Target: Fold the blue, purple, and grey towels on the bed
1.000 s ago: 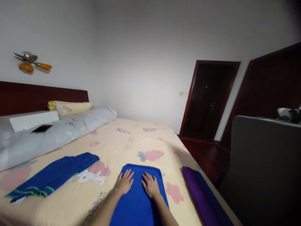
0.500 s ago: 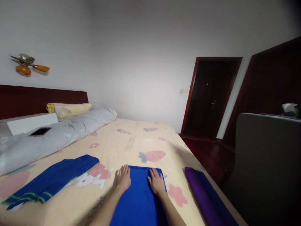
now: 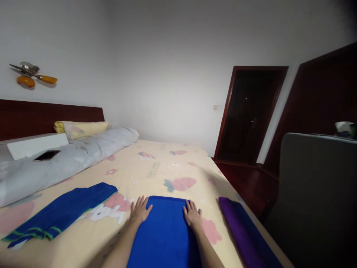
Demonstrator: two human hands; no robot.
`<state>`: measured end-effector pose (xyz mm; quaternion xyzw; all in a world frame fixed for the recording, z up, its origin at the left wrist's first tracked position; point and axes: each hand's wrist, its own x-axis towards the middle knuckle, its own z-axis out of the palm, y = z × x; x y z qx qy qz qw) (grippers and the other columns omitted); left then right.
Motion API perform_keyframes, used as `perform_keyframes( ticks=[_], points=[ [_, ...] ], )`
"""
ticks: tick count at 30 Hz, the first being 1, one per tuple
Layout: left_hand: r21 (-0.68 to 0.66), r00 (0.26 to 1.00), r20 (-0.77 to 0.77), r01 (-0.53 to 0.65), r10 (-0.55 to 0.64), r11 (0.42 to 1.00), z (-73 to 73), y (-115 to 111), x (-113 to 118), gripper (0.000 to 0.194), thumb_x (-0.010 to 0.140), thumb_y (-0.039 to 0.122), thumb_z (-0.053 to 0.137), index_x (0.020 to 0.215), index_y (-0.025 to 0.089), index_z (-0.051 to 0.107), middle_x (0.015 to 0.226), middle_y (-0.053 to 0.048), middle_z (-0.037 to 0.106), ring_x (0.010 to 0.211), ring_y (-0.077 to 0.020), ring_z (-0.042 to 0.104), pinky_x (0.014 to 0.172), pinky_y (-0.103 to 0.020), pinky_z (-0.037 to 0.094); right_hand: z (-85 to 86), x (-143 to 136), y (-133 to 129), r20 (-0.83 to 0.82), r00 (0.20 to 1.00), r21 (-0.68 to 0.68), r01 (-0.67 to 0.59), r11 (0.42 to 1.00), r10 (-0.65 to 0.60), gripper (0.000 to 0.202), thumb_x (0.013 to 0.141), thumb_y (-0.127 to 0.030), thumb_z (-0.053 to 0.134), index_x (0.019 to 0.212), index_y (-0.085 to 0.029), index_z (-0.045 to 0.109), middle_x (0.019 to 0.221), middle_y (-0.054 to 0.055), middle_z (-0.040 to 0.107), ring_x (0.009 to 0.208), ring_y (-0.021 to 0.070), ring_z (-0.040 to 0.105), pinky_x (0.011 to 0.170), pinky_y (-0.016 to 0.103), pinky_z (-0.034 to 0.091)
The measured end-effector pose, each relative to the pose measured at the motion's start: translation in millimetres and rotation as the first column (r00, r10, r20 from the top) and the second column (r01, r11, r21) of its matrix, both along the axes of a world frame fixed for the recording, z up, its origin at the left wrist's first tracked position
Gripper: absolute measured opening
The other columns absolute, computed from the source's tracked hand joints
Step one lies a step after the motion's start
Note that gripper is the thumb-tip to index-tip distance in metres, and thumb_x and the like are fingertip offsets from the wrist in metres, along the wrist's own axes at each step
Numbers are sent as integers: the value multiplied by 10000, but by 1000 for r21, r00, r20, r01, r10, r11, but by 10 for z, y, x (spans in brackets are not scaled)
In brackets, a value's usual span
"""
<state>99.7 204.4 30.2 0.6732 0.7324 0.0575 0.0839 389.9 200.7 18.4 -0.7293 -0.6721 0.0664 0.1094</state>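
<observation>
A bright blue folded towel (image 3: 165, 230) lies flat on the bed in front of me. My left hand (image 3: 139, 210) rests flat, fingers spread, on the towel's far left corner. Flat on the far right corner lies my right hand (image 3: 192, 215), partly on the sheet. Neither hand holds anything. A dark blue garment with green stripes (image 3: 60, 212) lies to the left on the patterned sheet (image 3: 156, 167). To the right, near the bed edge, lies a purple folded towel (image 3: 240, 230).
A long grey bolster (image 3: 67, 156), a phone (image 3: 47, 155), a white box (image 3: 36, 144) and a yellow pillow (image 3: 82, 128) sit by the dark headboard. A grey chair back (image 3: 315, 193) stands at the right. Dark wooden doors (image 3: 248, 115) are beyond the bed.
My hands have slid apart from the towel's middle out to its far corners, smoothing it flat. The view has shifted slightly.
</observation>
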Motion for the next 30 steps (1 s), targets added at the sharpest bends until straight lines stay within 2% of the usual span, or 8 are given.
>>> perform_keyframes(
  ticks=[4, 8, 11, 15, 20, 25, 28, 30],
  points=[
    [51, 1000, -4, -8, 8, 999, 147, -74, -53, 632, 944, 424, 228, 1531, 193, 184, 1617, -120, 120, 1480, -301, 102, 1124, -593, 179, 94, 4, -149, 24, 1000, 80, -1, 997, -1, 566, 960, -389, 217, 1485, -198, 306, 1593, 105, 216, 1474, 250, 158, 1148, 551, 151],
    [92, 991, 4, 131, -132, 987, 180, -326, 262, 667, 844, 295, 384, 1499, 201, 302, 1603, -111, 209, 1462, -317, 187, 1120, -584, 206, 222, -356, -485, 11, 977, 167, -213, 963, 214, 507, 868, -259, 375, 1361, -228, 492, 1536, 112, 362, 1420, 270, 293, 1135, 532, 193],
    [70, 954, 19, 297, -299, 952, 14, -661, 634, 644, 776, 249, 445, 1420, 252, 454, 1556, -71, 347, 1428, -275, 299, 1122, -514, 272, 220, -654, -807, -49, 944, 160, -315, 935, 327, 480, 794, -207, 435, 1251, -249, 576, 1447, 100, 488, 1346, 277, 404, 1096, 521, 284],
    [102, 904, 65, 414, -422, 904, -307, -1123, 856, 622, 834, 173, 370, 1453, 221, 412, 1546, -87, 357, 1436, -248, 288, 1144, -497, 281, 99, -690, -1193, -167, 899, 120, -389, 914, 405, 463, 849, -211, 386, 1268, -260, 577, 1431, 86, 516, 1325, 251, 445, 1105, 499, 299],
    [302, 869, 99, 439, -486, 846, -416, -1461, 418, 515, 967, 361, 319, 1480, 326, 335, 1543, -12, 365, 1411, -213, 342, 1164, -451, 301, -126, -133, -1510, -102, 910, 115, -391, 913, 402, 488, 944, -425, 338, 1424, -373, 406, 1531, 12, 378, 1396, 245, 366, 1134, 495, 291],
    [245, 950, 37, 292, -310, 924, -452, -1642, -139, 511, 960, 431, 338, 1470, 396, 327, 1545, 41, 351, 1416, -227, 334, 1165, -471, 279, -327, 397, -1693, -44, 966, 136, -248, 959, 256, 511, 948, -517, 296, 1432, -383, 387, 1535, 5, 361, 1390, 255, 376, 1103, 511, 340],
    [259, 987, -24, 159, -159, 953, -495, -1738, -272, 497, 927, 358, 376, 1419, 368, 444, 1533, 19, 376, 1417, -262, 330, 1148, -506, 280, -328, 490, -1748, 16, 985, 104, -171, 980, 171, 514, 923, -499, 354, 1397, -334, 467, 1521, 46, 386, 1398, 288, 357, 1097, 541, 334],
    [285, 988, -26, 155, -154, 946, -488, -1803, -242, 480, 913, 330, 384, 1375, 352, 512, 1523, 7, 401, 1401, -272, 359, 1131, -492, 316, -269, 425, -1777, 52, 988, 107, -150, 983, 145, 481, 899, -392, 396, 1356, -309, 522, 1509, 65, 408, 1387, 301, 373, 1096, 547, 333]
  ],
)
